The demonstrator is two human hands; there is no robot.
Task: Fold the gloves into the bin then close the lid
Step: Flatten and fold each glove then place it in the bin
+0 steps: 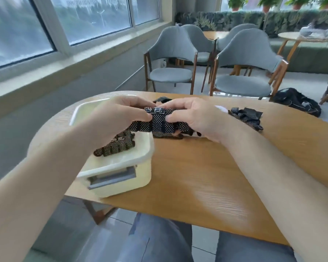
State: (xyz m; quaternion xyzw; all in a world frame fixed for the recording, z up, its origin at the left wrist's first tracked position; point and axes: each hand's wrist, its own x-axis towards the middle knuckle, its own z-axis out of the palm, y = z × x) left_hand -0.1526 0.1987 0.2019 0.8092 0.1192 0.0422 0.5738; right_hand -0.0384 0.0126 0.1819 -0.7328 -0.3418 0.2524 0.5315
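Both hands held one black dotted glove (157, 121) above the wooden surface (206, 176), just past the bin's far right corner. The left hand (119, 118) pinched its left part and the right hand (195, 118) pinched its right part, fingers closed on it. Another glove (115, 147) lay inside the cream bin (140, 161). A third glove (244, 116) lay farther right.

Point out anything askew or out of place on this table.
One glove in the cream bin lies loose, fingers splayed rather than folded. Another glove sits crumpled on the table, right of the hands. The left hand and right hand hold a third glove. No lid is clearly visible.
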